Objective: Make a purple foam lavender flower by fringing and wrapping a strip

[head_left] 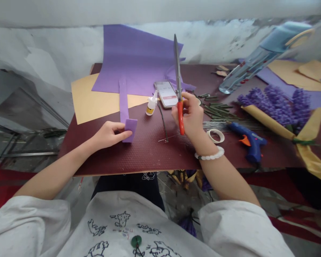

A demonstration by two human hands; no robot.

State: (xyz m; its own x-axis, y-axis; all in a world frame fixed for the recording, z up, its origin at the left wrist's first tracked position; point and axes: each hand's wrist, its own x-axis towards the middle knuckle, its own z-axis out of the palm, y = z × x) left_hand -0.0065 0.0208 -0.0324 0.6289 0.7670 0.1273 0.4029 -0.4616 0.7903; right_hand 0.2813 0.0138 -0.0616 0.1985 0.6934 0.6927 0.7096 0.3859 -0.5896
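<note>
Between the thumb and fingers of my left hand (109,135) is the near, folded end of a purple paper strip (123,101). The strip runs away from me over the table towards a large purple sheet (139,60). My right hand (191,112) is closed around the orange handles of a pair of scissors (178,75), whose blades point up and away and look shut. A small white glue bottle (150,107) stands upright between my hands. Just left of my right hand lie a phone (166,94) and a thin dark stem (162,119).
A tan sheet (96,101) lies partly under the purple one. On the right are a blue glue gun (248,139), a tape roll (215,136), several green stems (219,110), a purple flower bouquet (280,107) and a tilted blue water bottle (262,59). The table's front edge (128,171) is close to me.
</note>
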